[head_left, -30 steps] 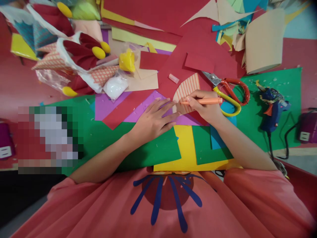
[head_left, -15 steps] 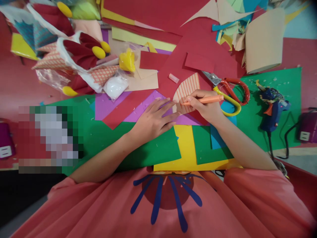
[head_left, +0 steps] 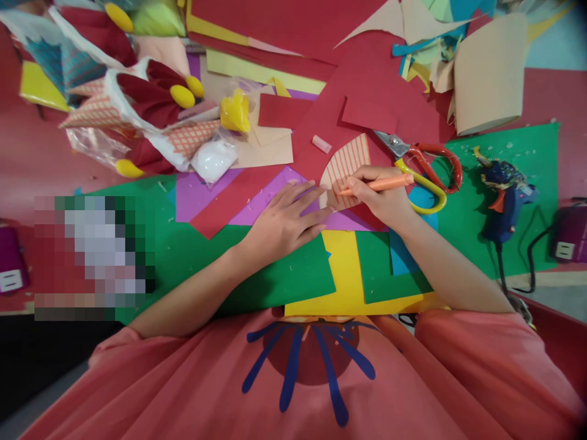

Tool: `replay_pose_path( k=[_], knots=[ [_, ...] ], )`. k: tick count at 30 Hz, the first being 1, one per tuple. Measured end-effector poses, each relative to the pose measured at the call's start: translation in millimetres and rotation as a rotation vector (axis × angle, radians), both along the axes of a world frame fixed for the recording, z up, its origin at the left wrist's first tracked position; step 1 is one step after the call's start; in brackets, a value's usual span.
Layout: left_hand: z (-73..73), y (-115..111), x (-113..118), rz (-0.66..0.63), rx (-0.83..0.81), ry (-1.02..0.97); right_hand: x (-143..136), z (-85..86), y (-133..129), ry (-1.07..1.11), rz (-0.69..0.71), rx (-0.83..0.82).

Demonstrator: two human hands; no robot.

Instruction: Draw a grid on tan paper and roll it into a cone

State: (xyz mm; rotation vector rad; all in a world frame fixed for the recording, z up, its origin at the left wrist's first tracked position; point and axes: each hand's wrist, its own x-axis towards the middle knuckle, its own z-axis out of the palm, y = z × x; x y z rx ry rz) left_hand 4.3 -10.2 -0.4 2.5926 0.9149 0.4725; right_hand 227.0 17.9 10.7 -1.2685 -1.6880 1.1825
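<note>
My right hand (head_left: 383, 195) is closed around an orange marker (head_left: 389, 182). The marker's tip meets a cream, fan-shaped piece of paper (head_left: 351, 162) that bears orange stripes. My left hand (head_left: 291, 217) lies flat with its fingers spread, the fingertips at the paper's left edge. Just above the striped piece lies a small pink marker cap (head_left: 321, 144). Scissors (head_left: 419, 162) with one red and one yellow handle rest beyond my right hand, their blades partly hidden by red paper. Purple paper (head_left: 247, 195) lies beneath both hands.
To the right, a blue glue gun (head_left: 502, 208) with a cord lies on green sheet (head_left: 545, 183). A beige paper tube (head_left: 490, 76) stands at the back right among scraps. Patterned paper cones with white trim (head_left: 110, 104) and a bag of white material (head_left: 214, 157) are at the left.
The marker tip and my right hand have shifted very slightly over the striped paper. My left hand and the other objects look the same.
</note>
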Motion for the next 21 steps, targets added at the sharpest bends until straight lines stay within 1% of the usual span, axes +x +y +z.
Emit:
replay_pose_path(
  k=[5,16,19,21],
  knots=[
    [0.6,0.6,-0.5,-0.009,0.023,0.001,-0.5,0.3,0.3,-0.012,0.025,0.002],
    [1.5,-0.1,0.0,0.006,0.003,0.02,0.0,-0.7,-0.1,-0.02,0.083,-0.013],
    [1.1,0.1,-0.2,0.0,0.009,0.013,0.8,-0.1,1.0,0.009,0.114,-0.021],
    [1.0,0.4,-0.3,-0.003,0.011,0.011,1.7,0.4,1.8,0.046,0.101,-0.046]
  ],
)
